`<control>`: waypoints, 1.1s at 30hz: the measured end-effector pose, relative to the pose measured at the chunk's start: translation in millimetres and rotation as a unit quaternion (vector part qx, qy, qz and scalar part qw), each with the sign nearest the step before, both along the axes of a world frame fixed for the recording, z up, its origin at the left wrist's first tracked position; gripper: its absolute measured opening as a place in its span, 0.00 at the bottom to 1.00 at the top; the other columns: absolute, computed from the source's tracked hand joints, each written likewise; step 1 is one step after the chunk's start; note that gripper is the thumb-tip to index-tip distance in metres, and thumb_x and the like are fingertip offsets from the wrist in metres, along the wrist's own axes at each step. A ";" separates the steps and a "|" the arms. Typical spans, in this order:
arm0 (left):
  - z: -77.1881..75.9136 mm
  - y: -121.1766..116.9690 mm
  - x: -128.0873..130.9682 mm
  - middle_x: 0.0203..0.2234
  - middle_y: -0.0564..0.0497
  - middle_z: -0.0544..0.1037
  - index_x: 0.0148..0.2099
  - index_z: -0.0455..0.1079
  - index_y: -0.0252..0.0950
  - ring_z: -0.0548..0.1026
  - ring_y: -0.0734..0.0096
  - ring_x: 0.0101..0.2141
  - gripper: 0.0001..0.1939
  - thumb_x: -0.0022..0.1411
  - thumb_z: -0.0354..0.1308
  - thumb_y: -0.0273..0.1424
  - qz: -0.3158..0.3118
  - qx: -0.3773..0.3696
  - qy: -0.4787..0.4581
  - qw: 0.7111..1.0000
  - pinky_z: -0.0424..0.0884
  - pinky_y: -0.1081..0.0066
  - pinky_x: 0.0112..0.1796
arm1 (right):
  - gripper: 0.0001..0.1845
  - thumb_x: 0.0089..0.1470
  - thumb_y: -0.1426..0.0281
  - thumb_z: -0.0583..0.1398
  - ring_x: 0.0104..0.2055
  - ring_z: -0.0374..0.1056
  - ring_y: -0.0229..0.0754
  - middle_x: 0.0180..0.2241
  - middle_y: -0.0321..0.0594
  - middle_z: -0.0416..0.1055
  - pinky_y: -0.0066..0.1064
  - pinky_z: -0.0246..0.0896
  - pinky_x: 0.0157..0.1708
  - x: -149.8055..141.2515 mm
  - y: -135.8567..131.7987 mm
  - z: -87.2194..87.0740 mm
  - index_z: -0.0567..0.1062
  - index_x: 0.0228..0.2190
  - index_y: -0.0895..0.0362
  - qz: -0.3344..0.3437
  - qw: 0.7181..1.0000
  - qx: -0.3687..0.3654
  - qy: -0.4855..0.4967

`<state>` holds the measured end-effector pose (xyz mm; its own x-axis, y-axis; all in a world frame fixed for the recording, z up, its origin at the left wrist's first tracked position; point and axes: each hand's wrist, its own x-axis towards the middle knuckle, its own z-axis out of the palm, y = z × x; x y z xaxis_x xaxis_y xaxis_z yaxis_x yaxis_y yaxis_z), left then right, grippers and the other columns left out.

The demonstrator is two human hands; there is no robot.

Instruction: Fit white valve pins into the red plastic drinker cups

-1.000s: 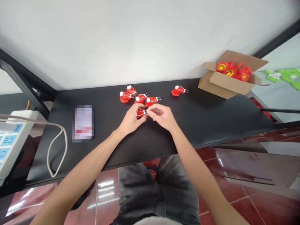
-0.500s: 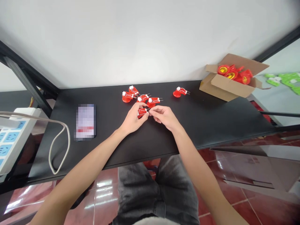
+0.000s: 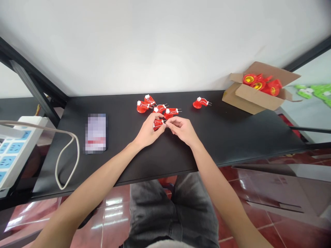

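Observation:
My left hand [image 3: 148, 133] is closed around a red plastic lamp holder [image 3: 158, 124] with a white wire on top and thin metal prongs pointing right. At those prongs, the thumb and fingers of my right hand [image 3: 183, 129] are pinched together; the fingertips cover the prong ends. Just beyond my hands sits a cluster of similar red lamp holders, the nearest one [image 3: 170, 112] almost touching my left fingers. Each has a white star-shaped knob, a white wire and prongs. Another lamp holder [image 3: 198, 103] stands apart to the right.
An open cardboard box [image 3: 254, 98] with several red, yellow-lined parts [image 3: 258, 85] stands at the table's back right. On the left lie a phone [image 3: 96, 133] with a blurred screen, a looped pale cable [image 3: 77, 155] and a power strip [image 3: 15, 148]. A white wall borders the black table [image 3: 232, 134].
The whole view has shifted slightly. Both hands stay together at the same lamp holder, my right fingers still pinched at its prongs.

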<state>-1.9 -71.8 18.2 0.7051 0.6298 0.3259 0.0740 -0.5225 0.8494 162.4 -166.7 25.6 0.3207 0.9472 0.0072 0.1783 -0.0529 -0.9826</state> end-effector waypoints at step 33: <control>2.8 -2.3 0.9 0.36 0.50 0.70 0.49 0.65 0.38 0.70 0.68 0.39 0.11 0.65 0.56 0.29 -0.035 -0.047 -0.039 0.997 0.70 0.64 0.43 | 0.18 0.51 0.55 0.69 0.22 0.63 0.33 0.28 0.35 0.74 0.29 0.60 0.23 -2.0 -2.2 7.8 0.76 0.33 0.55 -0.026 1.000 0.002 -0.003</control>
